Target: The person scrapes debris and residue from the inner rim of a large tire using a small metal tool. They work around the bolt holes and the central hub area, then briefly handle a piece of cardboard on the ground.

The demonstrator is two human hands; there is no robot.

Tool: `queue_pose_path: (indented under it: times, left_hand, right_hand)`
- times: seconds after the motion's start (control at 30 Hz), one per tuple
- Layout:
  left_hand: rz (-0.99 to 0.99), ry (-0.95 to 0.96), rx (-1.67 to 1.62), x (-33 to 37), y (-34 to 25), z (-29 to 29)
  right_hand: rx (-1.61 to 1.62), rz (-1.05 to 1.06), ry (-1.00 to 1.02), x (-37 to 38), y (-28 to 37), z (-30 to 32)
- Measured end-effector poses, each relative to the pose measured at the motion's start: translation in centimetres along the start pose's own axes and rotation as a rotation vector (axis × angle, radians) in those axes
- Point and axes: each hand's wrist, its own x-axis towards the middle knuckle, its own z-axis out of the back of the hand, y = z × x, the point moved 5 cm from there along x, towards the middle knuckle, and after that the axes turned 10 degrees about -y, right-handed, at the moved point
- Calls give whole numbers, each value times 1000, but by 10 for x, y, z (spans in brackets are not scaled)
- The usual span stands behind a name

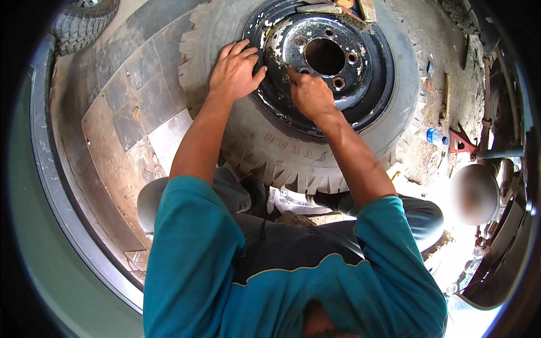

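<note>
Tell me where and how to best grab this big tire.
I'd grip the tire by its outer tread blocks, coming from both sides: left hand at the left edge, right hand at the right. The blocks jut out with gaps between, so they should give a good catch. The far side looks less handy, since a wooden piece sits over the rim there.

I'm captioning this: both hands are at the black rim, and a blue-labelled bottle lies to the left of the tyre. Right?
Not quite: the head view shows the blue-labelled bottle lying to the right of the tyre. The left hand and right hand are at the black rim, as you say.
</note>
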Motion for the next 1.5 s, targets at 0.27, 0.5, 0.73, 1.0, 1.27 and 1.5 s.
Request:
queue_pose_path:
  times: [0.27, 0.5, 0.73, 1.0, 1.27, 1.5]
  left_hand:
    - [-17, -48, -4, 4, 2, 3]
    - [-12, -33, -7, 3, -1, -1]
    - [11, -25, -20, 2, 2, -1]
    - [4, -10, -5, 4, -1, -1]
    - [-10, -34, -11, 0, -2, -2]
    - [2, -24, -23, 2, 2, -2]
  right_hand:
    - [35, 14, -26, 11, -6, -4]
    - [28, 17, -18, 1, -33, -13]
    - [148, 71, -65, -24, -27, -5]
    - [89, 24, 20, -16, -25, 1]
    - [154, 92, -69, -16, -24, -3]
    - [120, 40, -31, -11, -33, -7]
